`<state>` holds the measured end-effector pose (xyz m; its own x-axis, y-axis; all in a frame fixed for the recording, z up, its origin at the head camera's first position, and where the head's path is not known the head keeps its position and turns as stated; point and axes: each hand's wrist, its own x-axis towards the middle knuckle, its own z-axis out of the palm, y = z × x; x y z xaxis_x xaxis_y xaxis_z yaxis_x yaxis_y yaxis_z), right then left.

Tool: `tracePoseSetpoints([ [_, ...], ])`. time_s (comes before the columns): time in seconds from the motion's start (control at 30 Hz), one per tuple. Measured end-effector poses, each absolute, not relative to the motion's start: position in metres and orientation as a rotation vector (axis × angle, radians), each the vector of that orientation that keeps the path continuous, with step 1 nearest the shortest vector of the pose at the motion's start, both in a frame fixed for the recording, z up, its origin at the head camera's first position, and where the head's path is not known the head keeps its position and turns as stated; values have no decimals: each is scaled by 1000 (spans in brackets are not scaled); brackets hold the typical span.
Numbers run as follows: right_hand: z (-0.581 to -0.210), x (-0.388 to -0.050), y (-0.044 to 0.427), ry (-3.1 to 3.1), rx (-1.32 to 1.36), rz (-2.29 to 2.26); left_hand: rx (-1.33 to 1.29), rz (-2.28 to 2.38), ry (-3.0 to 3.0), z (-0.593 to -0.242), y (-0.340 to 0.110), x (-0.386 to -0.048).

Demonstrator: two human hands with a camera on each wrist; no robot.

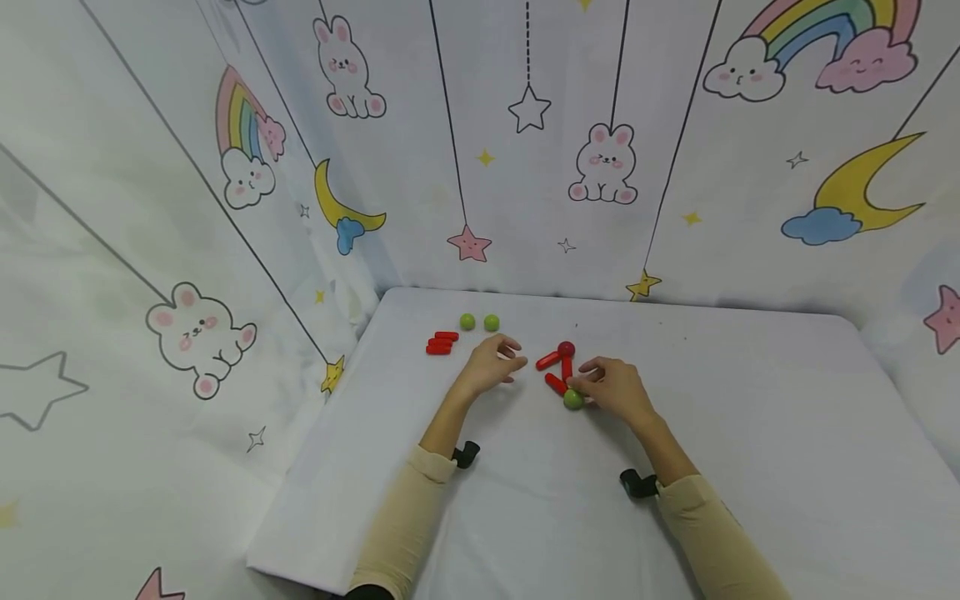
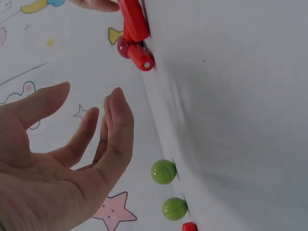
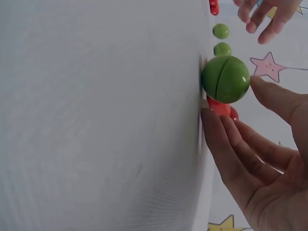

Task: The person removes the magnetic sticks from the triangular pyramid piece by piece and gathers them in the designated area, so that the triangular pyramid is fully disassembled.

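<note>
My right hand (image 1: 617, 390) has its thumb and a finger against a green ball (image 1: 573, 401) on the white table. In the right wrist view, the thumb touches this ball (image 3: 226, 79) on one side and the index fingertip sits close under it. A red rod (image 1: 556, 383) ends at the green ball. Beyond it, a red ball (image 1: 567, 349) has two more red rods, one (image 1: 548, 361) slanting left and another (image 1: 567, 369) pointing towards me. My left hand (image 1: 491, 364) hovers left of this group, fingers loosely bent, holding nothing; its palm (image 2: 62, 187) shows in the left wrist view.
Two loose green balls (image 1: 491, 322) lie near the back left of the table. Several short red rods (image 1: 439, 349) sit together beside them. A white cloth (image 1: 517, 517) covers the table, and a patterned curtain (image 1: 420, 167) hangs behind it.
</note>
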<state>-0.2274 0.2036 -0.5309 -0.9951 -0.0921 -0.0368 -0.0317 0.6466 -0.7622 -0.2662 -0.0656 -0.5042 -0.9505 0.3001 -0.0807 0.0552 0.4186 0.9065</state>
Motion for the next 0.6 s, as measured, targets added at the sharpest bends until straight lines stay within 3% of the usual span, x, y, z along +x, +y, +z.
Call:
tracePoseSetpoints([
  [0.6,-530,-229,198,2748,-209,-1379,186,1552,2322,-520,-38,-268],
])
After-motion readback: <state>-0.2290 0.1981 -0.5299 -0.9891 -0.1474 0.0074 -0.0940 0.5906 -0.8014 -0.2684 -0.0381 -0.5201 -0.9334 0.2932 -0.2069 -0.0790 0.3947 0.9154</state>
